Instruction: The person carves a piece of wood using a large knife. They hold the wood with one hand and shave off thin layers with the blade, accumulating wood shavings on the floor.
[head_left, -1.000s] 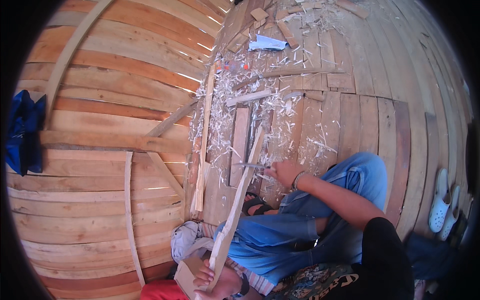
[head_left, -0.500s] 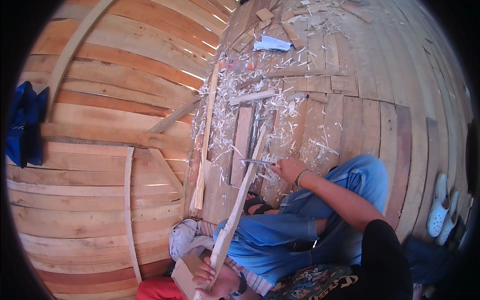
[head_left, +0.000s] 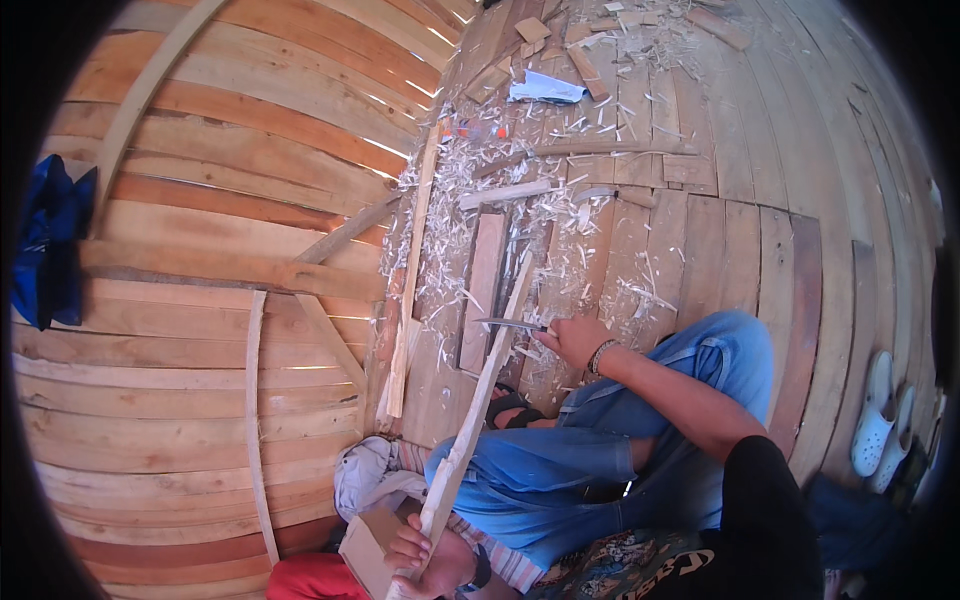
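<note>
My left hand [head_left: 437, 562] is wrapped round the lower end of a long, pale wooden stick [head_left: 465, 443], which slants up and away across my bent leg. In my right hand [head_left: 578, 342] is the handle of a knife [head_left: 512, 323]. Its thin blade points left and lies across the upper part of the stick, apparently touching it. Below the far end of the stick, a flat brown wooden block [head_left: 485, 268] lies on the floor among shavings.
Pale wood shavings [head_left: 560, 225] litter the plank floor. Another long strip [head_left: 418, 230] lies near the plank wall [head_left: 190, 350]. A curved-bladed tool [head_left: 597, 192] rests beyond the stick. A cardboard box [head_left: 365, 548] stands beside my left hand; white clogs [head_left: 873, 425] are at the right.
The knife and my right hand have shifted very slightly to the left. The stick and my left hand stay nearly where they were.
</note>
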